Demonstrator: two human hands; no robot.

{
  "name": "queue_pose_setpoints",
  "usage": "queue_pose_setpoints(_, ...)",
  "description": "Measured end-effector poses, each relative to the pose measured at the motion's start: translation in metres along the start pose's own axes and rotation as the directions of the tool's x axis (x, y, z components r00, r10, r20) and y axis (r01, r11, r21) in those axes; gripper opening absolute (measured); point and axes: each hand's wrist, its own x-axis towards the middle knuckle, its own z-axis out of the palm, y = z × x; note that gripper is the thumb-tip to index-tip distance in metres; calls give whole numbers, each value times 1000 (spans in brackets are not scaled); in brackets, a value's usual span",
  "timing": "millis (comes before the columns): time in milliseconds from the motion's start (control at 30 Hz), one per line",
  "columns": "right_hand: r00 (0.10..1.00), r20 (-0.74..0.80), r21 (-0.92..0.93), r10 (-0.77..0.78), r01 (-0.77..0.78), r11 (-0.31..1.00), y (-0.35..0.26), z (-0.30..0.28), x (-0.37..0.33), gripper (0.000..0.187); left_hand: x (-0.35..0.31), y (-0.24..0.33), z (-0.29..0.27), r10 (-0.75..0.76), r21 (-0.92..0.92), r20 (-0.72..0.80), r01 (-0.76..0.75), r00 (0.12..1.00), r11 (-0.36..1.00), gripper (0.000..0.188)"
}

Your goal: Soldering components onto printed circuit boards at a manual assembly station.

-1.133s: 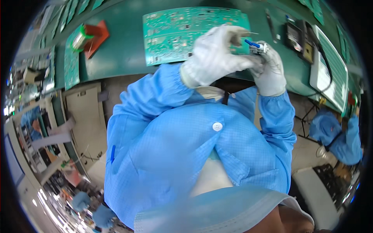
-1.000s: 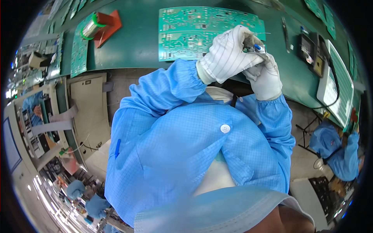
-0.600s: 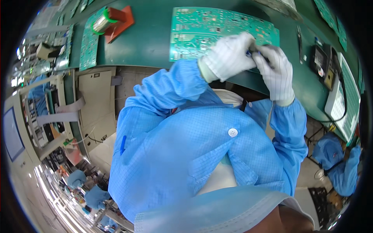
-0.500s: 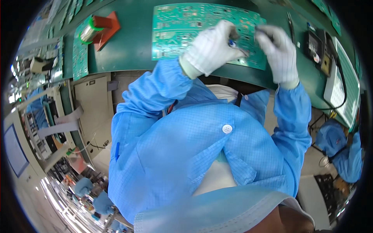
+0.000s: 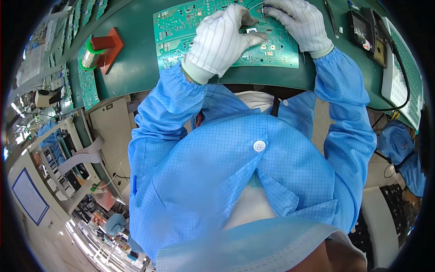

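A large green circuit board (image 5: 174,31) lies on the green bench, with both my white-gloved hands over it. My left hand (image 5: 219,43) is above its middle, thumb stretched out and apart from the bent, grey-tipped fingers; nothing shows in the gap between them. Beyond it, over the board's far right part, my right hand (image 5: 301,25) has its fingers pinched together. A thin, pale wire (image 5: 256,6) runs from the right fingertips toward the left fingers. Its ends are hidden, and the far fingertips are close to the picture's edge.
A spool of solder wire (image 5: 92,59) sits on a red stand (image 5: 113,50) at the left, beside a narrow green board (image 5: 88,88). At the right are tweezers (image 5: 332,18), a black holder (image 5: 362,29) with a cable, and a white tray (image 5: 394,86).
Both hands have moved away from me, up the picture. The left thumb and fingers have spread, and the small blue thing seen by them is out of sight. The thin wire now shows.
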Motion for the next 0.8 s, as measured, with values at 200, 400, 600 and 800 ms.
queue_pose_setpoints(200,999,32,-44,29,-27,999,-1,3,0,21,2,0,-6,152,47,18,-152,988,987,25)
queue_pose_setpoints(400,1000,1,-65,-1,1,998,0,6,-1,22,5,0,-5,142,19,56,-144,988,989,24)
queue_pose_setpoints(600,1000,-3,-129,11,-11,992,-2,6,2,23,-3,10,3,271,88,58,-275,961,957,22)
queue_pose_setpoints(800,998,24,-177,58,-53,983,-3,7,2,25,0,15,6,419,24,140,-426,897,905,20)
